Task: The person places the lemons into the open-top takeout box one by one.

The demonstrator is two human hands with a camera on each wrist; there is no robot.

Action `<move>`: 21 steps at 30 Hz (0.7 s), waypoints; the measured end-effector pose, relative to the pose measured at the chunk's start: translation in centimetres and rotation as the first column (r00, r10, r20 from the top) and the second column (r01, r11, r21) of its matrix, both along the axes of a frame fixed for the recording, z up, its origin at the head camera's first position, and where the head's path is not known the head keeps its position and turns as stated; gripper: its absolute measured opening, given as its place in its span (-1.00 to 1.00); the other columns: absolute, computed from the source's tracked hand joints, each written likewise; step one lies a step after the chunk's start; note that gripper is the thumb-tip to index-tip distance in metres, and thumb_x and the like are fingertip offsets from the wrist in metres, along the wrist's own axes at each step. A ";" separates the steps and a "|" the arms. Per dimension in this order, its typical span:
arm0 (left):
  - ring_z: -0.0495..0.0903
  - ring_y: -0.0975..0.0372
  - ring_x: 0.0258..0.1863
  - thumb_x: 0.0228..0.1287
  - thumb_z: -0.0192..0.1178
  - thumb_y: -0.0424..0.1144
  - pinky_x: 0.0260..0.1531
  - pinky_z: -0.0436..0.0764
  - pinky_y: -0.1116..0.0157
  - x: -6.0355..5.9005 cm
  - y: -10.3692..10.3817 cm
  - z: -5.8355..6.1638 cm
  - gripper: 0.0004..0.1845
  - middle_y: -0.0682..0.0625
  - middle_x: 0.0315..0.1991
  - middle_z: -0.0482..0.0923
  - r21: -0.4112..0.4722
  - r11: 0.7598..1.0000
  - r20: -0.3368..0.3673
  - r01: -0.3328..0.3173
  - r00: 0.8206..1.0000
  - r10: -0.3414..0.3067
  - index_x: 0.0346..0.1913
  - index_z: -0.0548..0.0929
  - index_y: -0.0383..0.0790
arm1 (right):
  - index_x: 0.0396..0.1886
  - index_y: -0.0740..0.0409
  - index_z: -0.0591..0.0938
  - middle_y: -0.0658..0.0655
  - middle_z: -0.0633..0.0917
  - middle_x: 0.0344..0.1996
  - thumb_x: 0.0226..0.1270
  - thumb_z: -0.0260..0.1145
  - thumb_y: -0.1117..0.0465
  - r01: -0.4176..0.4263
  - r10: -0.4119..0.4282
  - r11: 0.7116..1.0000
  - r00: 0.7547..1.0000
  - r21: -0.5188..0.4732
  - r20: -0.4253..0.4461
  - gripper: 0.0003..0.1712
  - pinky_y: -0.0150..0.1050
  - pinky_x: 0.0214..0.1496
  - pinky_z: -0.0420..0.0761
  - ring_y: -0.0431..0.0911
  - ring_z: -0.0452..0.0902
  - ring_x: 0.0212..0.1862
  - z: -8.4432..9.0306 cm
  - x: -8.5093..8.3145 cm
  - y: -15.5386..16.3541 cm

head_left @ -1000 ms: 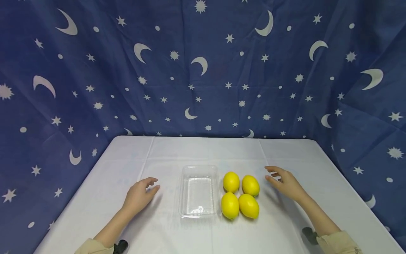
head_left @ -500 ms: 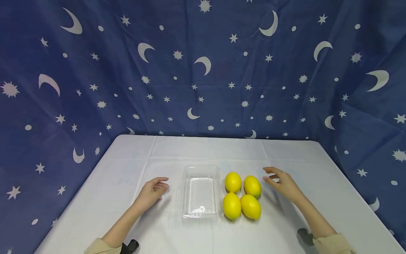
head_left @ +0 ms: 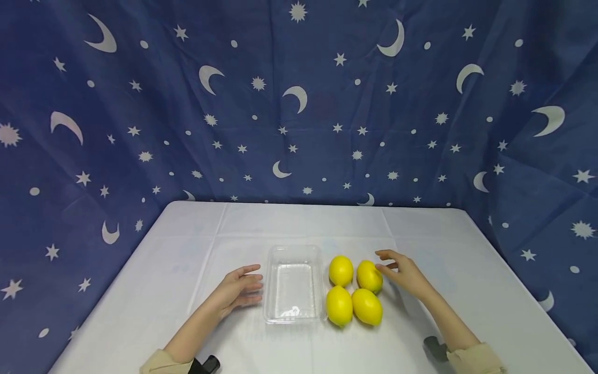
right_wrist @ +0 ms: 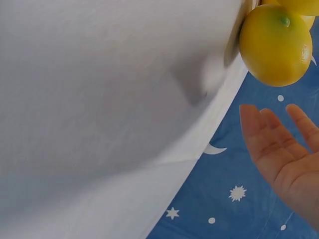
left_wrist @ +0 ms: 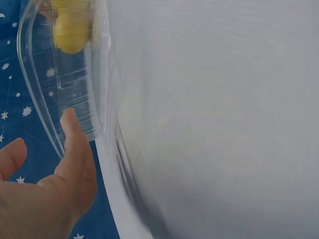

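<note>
Both hands have closed in over the last second: the left hand, fingers relaxed and empty, now reaches the clear plastic tray at table centre, while the open right hand nears the far-right lemon, suggesting a pickup.

Two bare hands, left and right, forearms uncovered. Beige sleeves pushed back near frame bottom. Small black devices at both cuffs.

White-clothed table; navy moon-and-star backdrop behind and beside.
</note>
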State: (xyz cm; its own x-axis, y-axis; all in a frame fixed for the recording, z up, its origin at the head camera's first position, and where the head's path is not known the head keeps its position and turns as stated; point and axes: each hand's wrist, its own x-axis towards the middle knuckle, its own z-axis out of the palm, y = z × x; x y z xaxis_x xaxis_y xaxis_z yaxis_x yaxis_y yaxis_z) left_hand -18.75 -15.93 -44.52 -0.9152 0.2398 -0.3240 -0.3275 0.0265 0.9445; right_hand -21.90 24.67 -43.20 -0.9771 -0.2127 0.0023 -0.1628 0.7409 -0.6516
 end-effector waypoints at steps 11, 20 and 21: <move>0.52 0.26 -0.17 0.34 0.07 -0.29 -0.16 0.65 0.35 0.1 0.5 -0.1 -0.36 -0.16 0.05 0.43 0.105 0.993 0.064 0.049 0.996 -0.056 0.39 0.09 -0.43 | 0.24 0.30 0.40 0.44 0.49 0.11 0.37 0.19 0.07 -0.057 0.064 0.996 0.993 -0.074 0.098 -0.44 -0.10 -0.15 0.69 0.17 0.56 -0.04 0.5 -0.9 0.1; 0.52 0.30 -0.27 0.31 0.11 -0.32 -0.27 0.63 0.43 0.1 0.9 0.0 -0.35 -0.01 -0.17 0.47 0.101 0.994 0.069 0.035 0.997 -0.042 0.38 0.12 -0.43 | 0.26 0.32 0.36 0.46 0.45 0.13 0.34 0.20 -0.01 -0.054 0.081 0.993 0.963 -0.110 0.256 -0.35 -0.13 -0.22 0.70 0.08 0.53 -0.07 1.1 -1.7 -0.3; 0.52 0.30 -0.29 0.31 0.12 -0.33 -0.28 0.63 0.43 0.2 0.9 0.0 -0.36 0.00 -0.19 0.48 0.101 0.994 0.071 0.028 0.997 -0.035 0.38 0.13 -0.43 | 0.26 0.32 0.36 0.45 0.46 0.12 0.34 0.20 -0.02 -0.052 0.079 0.993 0.960 -0.108 0.269 -0.35 -0.13 -0.22 0.70 0.08 0.52 -0.07 1.1 -1.8 -0.4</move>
